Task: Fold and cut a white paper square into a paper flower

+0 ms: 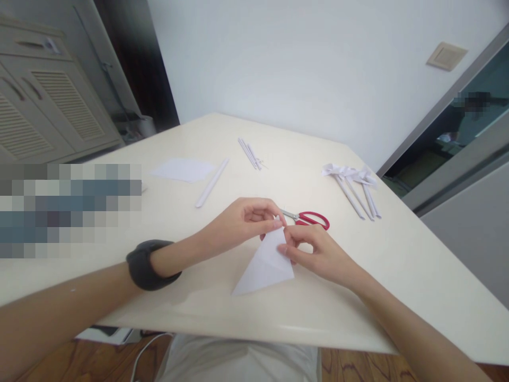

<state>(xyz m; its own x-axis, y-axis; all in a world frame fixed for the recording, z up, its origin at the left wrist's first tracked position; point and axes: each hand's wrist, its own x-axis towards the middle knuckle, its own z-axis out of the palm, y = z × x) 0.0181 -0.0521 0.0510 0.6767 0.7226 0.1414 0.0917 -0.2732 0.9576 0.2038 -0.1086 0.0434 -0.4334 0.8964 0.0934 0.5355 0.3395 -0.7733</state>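
Where fingers (283, 249) pinch, white paper (264, 268) (plain), roughly triangular

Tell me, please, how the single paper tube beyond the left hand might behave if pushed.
The paper tube would probably roll sideways, since it looks round and lies loose on the smooth table. It is likely light, appearing thin and made of paper. Its seemingly hollow near end might crush if pinched.

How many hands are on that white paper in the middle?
2. The left hand pinches the white paper near its top corner; the right hand holds its right edge. Some fingers are partly hidden.
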